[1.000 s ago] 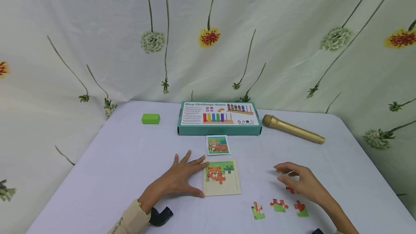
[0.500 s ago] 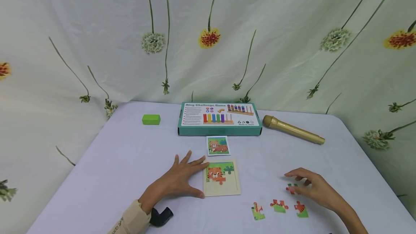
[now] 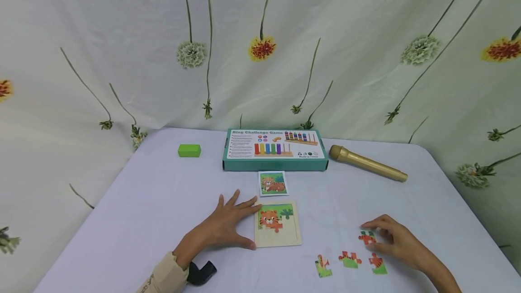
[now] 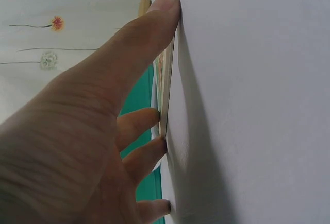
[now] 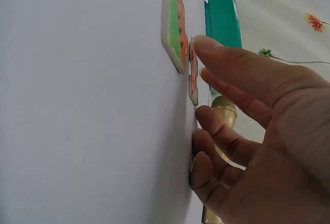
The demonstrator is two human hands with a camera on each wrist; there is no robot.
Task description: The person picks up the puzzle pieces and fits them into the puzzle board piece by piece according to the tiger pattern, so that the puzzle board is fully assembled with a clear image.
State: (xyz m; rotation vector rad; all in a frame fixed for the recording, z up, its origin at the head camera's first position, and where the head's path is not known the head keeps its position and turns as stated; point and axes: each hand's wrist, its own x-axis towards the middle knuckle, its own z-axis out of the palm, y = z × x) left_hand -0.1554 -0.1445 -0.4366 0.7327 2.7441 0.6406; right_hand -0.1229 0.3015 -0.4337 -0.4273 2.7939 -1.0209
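My left hand (image 3: 225, 223) rests spread on the table, its thumb and fingertips against the left edge of a wooden puzzle board (image 3: 278, 238). Part of a tiger picture and a green plant fill the board's upper half; its lower right shows bare wood. On the right, my right hand (image 3: 400, 243) curls its thumb and index finger about opposite sides of an orange-and-green puzzle piece (image 3: 367, 238). The right wrist view shows its thumb tip at the edge of that piece (image 5: 194, 74), its other fingers low by the table. Three more puzzle pieces (image 3: 349, 259) lie nearer the front.
A tiger picture card (image 3: 273, 183) lies just beyond the board. Behind it sits a teal Ring Challenge Game box (image 3: 274, 164), with a green block (image 3: 189, 150) to its left and a gold microphone (image 3: 368, 163) to its right. Flowered cloth (image 3: 163, 12) hangs behind the table.
My right hand has moved right and toward the front, and down around the puzzle piece it partly covered before. The left hand keeps its place at the board.
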